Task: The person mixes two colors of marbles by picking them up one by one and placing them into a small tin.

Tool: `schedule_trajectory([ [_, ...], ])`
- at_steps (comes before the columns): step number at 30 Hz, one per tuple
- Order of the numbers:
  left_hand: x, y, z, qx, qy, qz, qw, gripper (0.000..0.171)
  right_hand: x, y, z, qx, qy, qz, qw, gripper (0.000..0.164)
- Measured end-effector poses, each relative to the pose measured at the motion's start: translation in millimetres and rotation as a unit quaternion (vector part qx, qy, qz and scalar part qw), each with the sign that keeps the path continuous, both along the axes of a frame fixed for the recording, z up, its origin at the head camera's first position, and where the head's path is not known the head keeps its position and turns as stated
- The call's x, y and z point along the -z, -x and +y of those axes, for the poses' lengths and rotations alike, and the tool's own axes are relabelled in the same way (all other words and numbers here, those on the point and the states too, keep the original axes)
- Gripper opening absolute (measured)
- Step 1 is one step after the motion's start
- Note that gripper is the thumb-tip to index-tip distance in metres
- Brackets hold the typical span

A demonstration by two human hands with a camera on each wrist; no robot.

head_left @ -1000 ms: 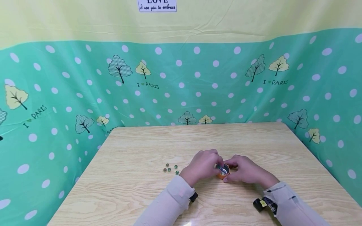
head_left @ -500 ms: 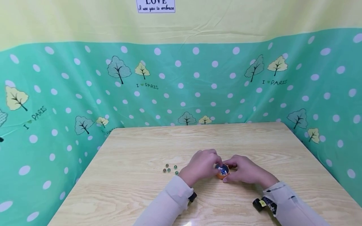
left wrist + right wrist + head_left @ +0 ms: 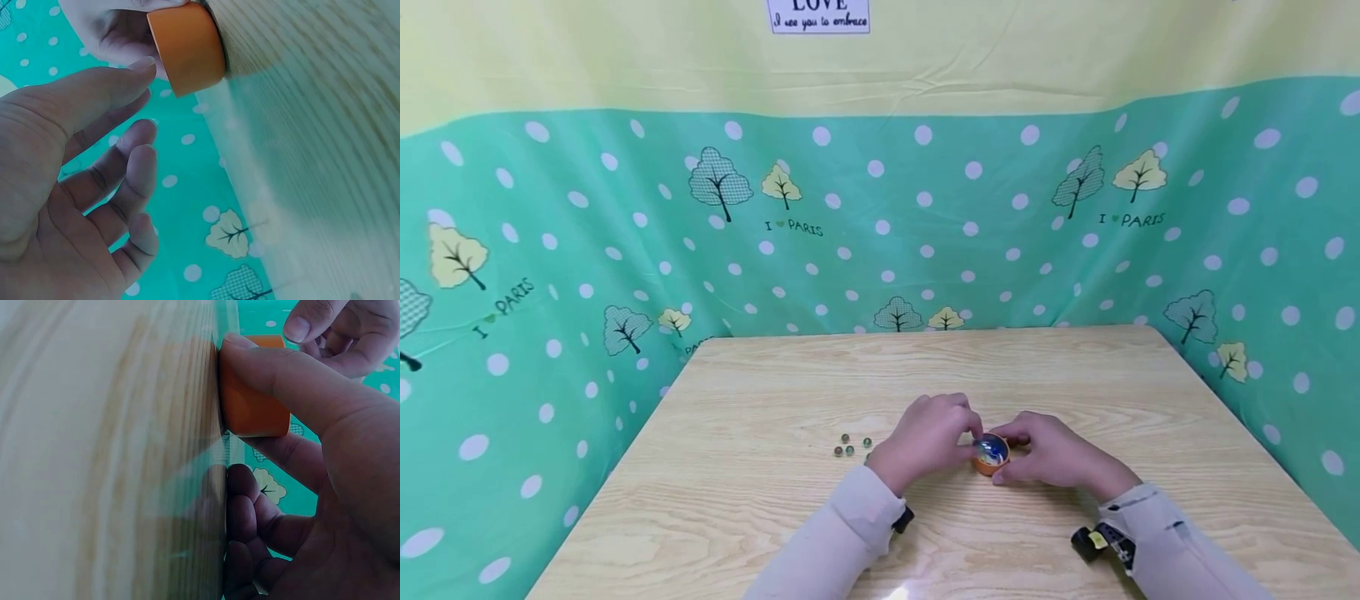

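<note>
A short orange cylinder [image 3: 991,467] stands on the table, right of the middle, with something shiny and blue showing inside its rim in the head view. My right hand [image 3: 1051,450] holds it from the right; in the right wrist view the thumb lies along the orange wall [image 3: 256,403] and a finger reaches behind. My left hand [image 3: 928,437] is at its left side. Seen from the left wrist, the left hand [image 3: 81,162] has loosely bent fingers around nothing, the thumb tip close to the orange rim [image 3: 190,50].
Several small glass marbles [image 3: 850,451] lie on the wooden table [image 3: 760,517] left of my left hand, which partly covers one. A green dotted curtain [image 3: 820,250] hangs behind and beside the table. Both wrists carry small black cameras [image 3: 1086,543].
My left hand has drawn slightly left, its fingertips coming away from the cylinder's inside, and more of the blue inside shows. The right hand has kept its hold in place.
</note>
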State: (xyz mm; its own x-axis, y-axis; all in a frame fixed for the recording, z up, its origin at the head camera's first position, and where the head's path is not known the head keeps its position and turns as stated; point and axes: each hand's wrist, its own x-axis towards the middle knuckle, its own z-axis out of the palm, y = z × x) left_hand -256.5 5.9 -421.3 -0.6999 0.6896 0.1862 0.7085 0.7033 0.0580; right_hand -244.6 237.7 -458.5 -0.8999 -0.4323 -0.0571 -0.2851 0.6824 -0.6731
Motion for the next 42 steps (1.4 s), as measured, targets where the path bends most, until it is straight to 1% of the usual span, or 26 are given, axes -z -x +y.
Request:
schedule_trajectory([
  [3, -2.1, -0.5, -3.4, 0.000, 0.001, 0.004, 1.0000, 0.018, -0.3, -0.4, 0.1, 0.003, 0.005, -0.004, 1.000, 0.056],
  [10, -3.2, -1.4, -14.3, -0.006, 0.015, 0.002, 0.9999, 0.018, -0.5, 1.4, 0.6, -0.010, -0.003, 0.014, 1.000, 0.058],
  [12, -3.3, -1.6, -17.6, -0.007, 0.016, 0.004, 0.9998, 0.018, 0.1, 2.0, 0.9, -0.007, -0.007, 0.016, 1.000, 0.060],
  [17, -1.7, -1.4, -26.3, -0.013, 0.015, 0.007, 0.9998, 0.017, 2.4, 3.2, 1.2, 0.004, -0.011, 0.011, 1.000, 0.063],
  [23, -0.4, -1.7, -37.4, -0.029, 0.016, -0.007, 0.9994, 0.017, 2.3, 3.2, 1.2, 0.003, -0.006, 0.004, 1.000, 0.065],
  [29, -0.5, -1.7, -48.3, -0.032, 0.013, 0.003, 0.9994, 0.016, 1.7, 2.6, 0.6, 0.008, -0.011, 0.004, 1.000, 0.066],
  [33, 0.0, -0.7, -56.6, -0.033, 0.009, 0.002, 0.9994, 0.016, 1.9, 2.6, 0.4, 0.008, -0.010, 0.004, 1.000, 0.065],
  [38, -0.8, 0.2, -69.1, -0.041, 0.010, -0.005, 0.9991, 0.017, 0.7, 2.3, -0.3, 0.012, -0.006, -0.003, 1.000, 0.067],
  [42, -2.6, -0.2, -77.7, -0.050, 0.004, -0.021, 0.9985, 0.018, 0.3, 2.6, -0.6, 0.020, -0.009, -0.009, 1.000, 0.069],
])
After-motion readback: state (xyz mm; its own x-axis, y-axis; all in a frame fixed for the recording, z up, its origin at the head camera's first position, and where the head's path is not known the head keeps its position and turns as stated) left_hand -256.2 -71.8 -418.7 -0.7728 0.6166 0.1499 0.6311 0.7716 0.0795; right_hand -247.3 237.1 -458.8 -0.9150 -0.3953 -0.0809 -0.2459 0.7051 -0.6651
